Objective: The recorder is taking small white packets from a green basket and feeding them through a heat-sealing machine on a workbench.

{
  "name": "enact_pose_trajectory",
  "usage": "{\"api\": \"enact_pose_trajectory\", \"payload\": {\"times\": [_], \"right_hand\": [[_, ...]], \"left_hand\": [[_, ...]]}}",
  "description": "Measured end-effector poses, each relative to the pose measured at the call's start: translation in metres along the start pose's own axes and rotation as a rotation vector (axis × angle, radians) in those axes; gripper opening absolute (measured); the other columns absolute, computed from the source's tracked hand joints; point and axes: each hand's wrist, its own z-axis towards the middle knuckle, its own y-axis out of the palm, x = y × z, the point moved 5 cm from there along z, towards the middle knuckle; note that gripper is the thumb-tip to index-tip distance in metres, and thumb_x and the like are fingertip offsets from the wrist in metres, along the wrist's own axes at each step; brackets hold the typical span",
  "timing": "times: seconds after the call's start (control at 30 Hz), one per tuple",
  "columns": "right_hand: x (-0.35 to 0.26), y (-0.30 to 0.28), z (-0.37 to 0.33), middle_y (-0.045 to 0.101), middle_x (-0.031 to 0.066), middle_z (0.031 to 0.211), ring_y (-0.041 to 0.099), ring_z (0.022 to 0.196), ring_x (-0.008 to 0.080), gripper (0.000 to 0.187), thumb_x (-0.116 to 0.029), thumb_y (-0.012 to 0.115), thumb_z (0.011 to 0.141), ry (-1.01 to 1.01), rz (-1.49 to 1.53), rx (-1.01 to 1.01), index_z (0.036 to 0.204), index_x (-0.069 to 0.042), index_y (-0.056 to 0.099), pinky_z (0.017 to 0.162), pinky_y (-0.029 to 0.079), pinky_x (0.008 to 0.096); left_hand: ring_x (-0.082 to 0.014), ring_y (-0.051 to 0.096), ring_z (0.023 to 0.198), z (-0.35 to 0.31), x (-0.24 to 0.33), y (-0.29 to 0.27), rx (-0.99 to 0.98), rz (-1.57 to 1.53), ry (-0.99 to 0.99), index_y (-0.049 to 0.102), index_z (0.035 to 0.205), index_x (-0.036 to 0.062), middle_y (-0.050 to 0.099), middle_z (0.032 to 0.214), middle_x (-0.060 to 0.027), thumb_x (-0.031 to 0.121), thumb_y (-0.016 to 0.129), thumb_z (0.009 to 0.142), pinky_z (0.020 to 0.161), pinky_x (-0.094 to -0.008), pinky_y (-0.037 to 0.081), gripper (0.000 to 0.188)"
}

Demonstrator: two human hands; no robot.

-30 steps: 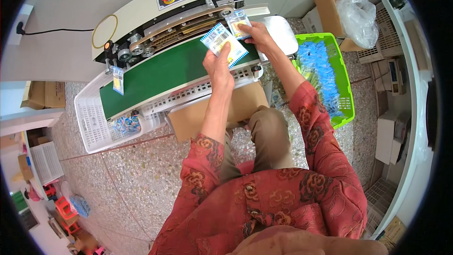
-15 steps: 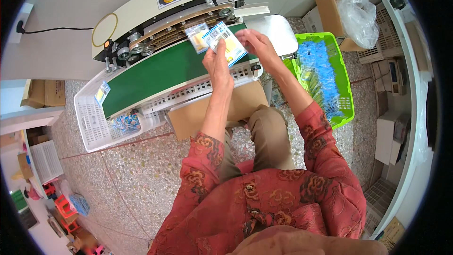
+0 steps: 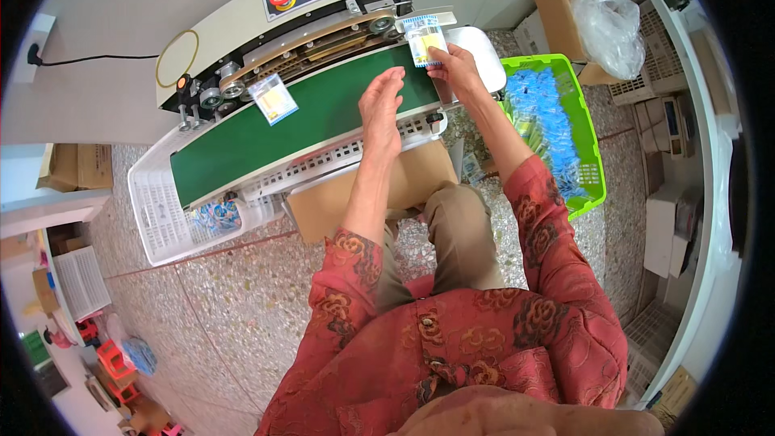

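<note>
My right hand (image 3: 458, 73) pinches the lower edge of a small clear packet (image 3: 424, 39) with blue striped edges and a yellow patch. The packet stands at the right end of the band sealer (image 3: 319, 44), its upper edge by the feed opening. Over the green conveyor belt (image 3: 339, 85) hovers my left hand (image 3: 379, 109), open and holding nothing, fingers stretched upward. A second packet (image 3: 273, 99) lies farther left on the belt, its upper edge against the sealer's rollers.
A white basket (image 3: 139, 194) stands under the belt's left end, with blue-patterned packets (image 3: 216, 216) in it. At right, a green crate (image 3: 593, 137) holds many blue packets. A cardboard box (image 3: 323, 202) lies before my knees. Shelving (image 3: 710, 194) lines the right side.
My right hand has carried the packet up and right to the feed opening. The left hand has let go of it. Another packet has travelled left; the one at the belt's left end is gone.
</note>
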Motion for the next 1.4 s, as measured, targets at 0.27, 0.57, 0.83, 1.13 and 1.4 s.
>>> {"api": "enact_pose_trajectory", "payload": {"times": [0.27,0.57,0.83,1.13,1.4], "right_hand": [[0.011,0.025,0.011,0.059,0.0040,0.077,0.054,0.057,0.0081,0.019,-0.011,0.058,0.080,0.063,-0.025,-0.048,0.094,0.001,0.056,0.050,0.047,0.0186],[0.011,0.062,-0.001,0.060,0.0087,0.088,0.058,0.074,0.0126,0.037,-0.019,0.060,0.080,-0.086,-0.279,-0.148,0.108,0.004,0.052,0.062,0.048,0.0216],[0.016,0.007,-0.084,0.060,0.0020,0.069,0.055,0.060,0.0072,0.022,-0.013,0.054,0.083,-0.248,-0.311,-0.089,0.103,-0.004,0.056,0.056,0.046,0.0207],[0.055,-0.201,-0.155,0.061,0.0070,0.081,0.059,0.063,0.0147,0.019,-0.010,0.054,0.078,-0.254,-0.442,0.563,0.096,-0.005,0.057,0.057,0.048,0.0275],[0.087,-0.307,-0.102,0.052,0.0164,0.107,0.048,0.097,0.0361,0.038,-0.007,0.051,0.071,-0.276,-1.262,0.545,0.109,-0.009,0.049,0.081,0.041,0.0432]], "left_hand": [[-0.0131,0.050,0.097,0.001,0.002,-0.005,0.015,-0.031,0.001,0.057,0.102,0.0058,0.059,0.102,-0.0042,0.024,0.059,0.081,0.085,-0.0287,0.035,0.028],[-0.0108,0.056,0.081,-0.002,0.008,-0.010,0.071,-0.148,0.081,0.057,0.095,0.0032,0.062,0.090,-0.0058,0.016,0.059,0.081,0.075,-0.0248,0.042,0.018],[-0.0135,0.058,0.071,0.005,0.007,-0.006,-0.046,-0.227,0.055,0.055,0.093,0.0007,0.061,0.083,-0.0096,0.010,0.058,0.081,0.065,-0.0238,0.048,0.015],[-0.0172,0.054,0.084,-0.003,-0.007,0.015,-0.089,-0.088,-0.060,0.052,0.102,-0.0002,0.056,0.094,-0.0097,0.015,0.056,0.083,0.079,-0.0284,0.044,0.024],[-0.0168,0.053,0.086,-0.008,-0.020,0.023,-0.134,0.041,-0.143,0.049,0.105,-0.0005,0.055,0.097,-0.0097,0.017,0.053,0.085,0.080,-0.0285,0.043,0.027]]}}
